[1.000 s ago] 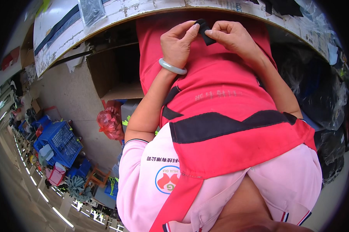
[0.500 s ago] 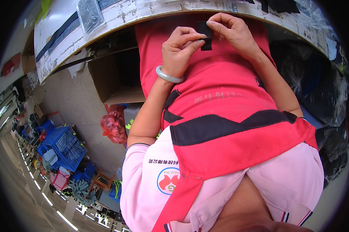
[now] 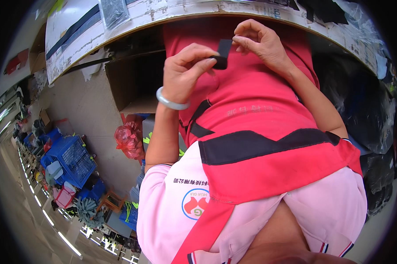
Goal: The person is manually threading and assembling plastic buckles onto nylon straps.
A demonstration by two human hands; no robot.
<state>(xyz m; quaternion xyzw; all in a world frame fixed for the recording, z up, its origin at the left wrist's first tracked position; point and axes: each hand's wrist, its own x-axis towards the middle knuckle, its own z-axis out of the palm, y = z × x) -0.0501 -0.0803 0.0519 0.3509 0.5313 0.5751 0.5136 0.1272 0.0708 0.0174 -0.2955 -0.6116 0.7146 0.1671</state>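
Note:
Over the lap of a red apron (image 3: 260, 88), my left hand (image 3: 185, 72) pinches a short black fabric strip (image 3: 225, 47) between thumb and fingertips. The strip is bent, with one end standing up past the fingers toward the table. A pale bangle circles my left wrist. My right hand (image 3: 262, 46) is beside the strip's upper end, a small gap away, with thumb and index finger pressed together. Whatever may be between those fingertips is too small to tell.
A worn white table (image 3: 172, 20) curves just beyond my hands, with a clear plastic packet (image 3: 113, 13) and black pieces (image 3: 326, 11) on it. Below it stands an open cardboard box (image 3: 132, 83). Black plastic bags (image 3: 361, 110) lie at right, a blue crate (image 3: 73, 160) at left.
My left hand has moved left and nearer to me with the black strip. My right hand's fingertips, earlier at the strip's upper end, are now apart from it.

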